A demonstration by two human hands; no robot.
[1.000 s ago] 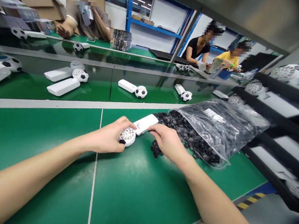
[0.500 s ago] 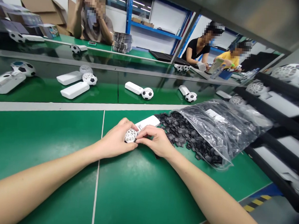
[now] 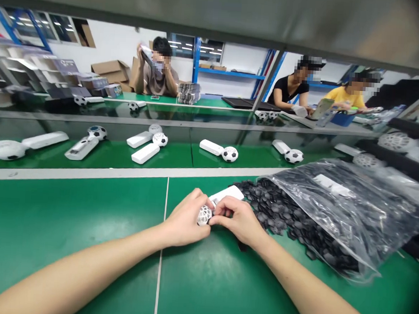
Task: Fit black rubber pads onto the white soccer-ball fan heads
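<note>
A white device with a round lattice head (image 3: 204, 215) and a flat white handle (image 3: 229, 194) rests low over the green bench. My left hand (image 3: 188, 218) is wrapped round the lattice head, thumb below and fingers above. At the right side of that head, my right hand (image 3: 237, 219) has its thumb and index finger pinched together. A small dark piece seems to sit at those fingertips, but it is mostly hidden. Just beyond my right hand lies a heap of small black plastic pieces (image 3: 273, 208), spilling from a clear plastic bag (image 3: 355, 208).
Several white devices with football-patterned heads (image 3: 230, 154) lie on the green conveyor (image 3: 180, 162) behind the bench's pale edge. At right stands a dark rack (image 3: 387, 158) holding more white devices. Co-workers (image 3: 291, 88) sit across the line. A grey shelf (image 3: 218, 15) hangs overhead.
The view has levelled and swung left, so the scene sits lower and further right. Both hands keep their hold around the lattice head, with the right fingertips still at its side.
</note>
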